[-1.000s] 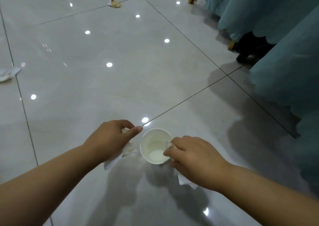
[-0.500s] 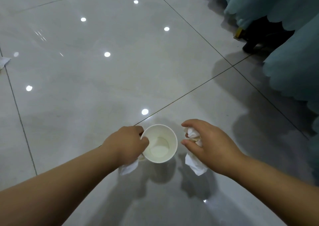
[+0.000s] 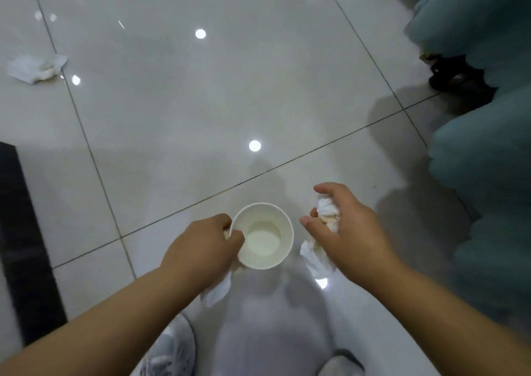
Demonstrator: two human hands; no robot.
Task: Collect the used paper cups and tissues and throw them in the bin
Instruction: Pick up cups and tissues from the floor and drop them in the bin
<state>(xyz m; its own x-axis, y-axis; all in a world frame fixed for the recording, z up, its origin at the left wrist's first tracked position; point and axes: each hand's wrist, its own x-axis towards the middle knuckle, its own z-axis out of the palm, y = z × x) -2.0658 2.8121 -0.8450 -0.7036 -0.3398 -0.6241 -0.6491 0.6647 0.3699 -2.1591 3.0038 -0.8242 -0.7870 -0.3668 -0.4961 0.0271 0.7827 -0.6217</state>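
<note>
Left hand on cup, right hand on tissue, grips unchanged

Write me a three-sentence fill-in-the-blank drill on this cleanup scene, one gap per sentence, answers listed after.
1. The left hand grips a white paper ____ by its rim.
2. The right hand clutches a crumpled ____.
3. A loose tissue lies on the tiled ____, far from both hands, at the upper left of the view.

Missing words: cup; tissue; floor.
</note>
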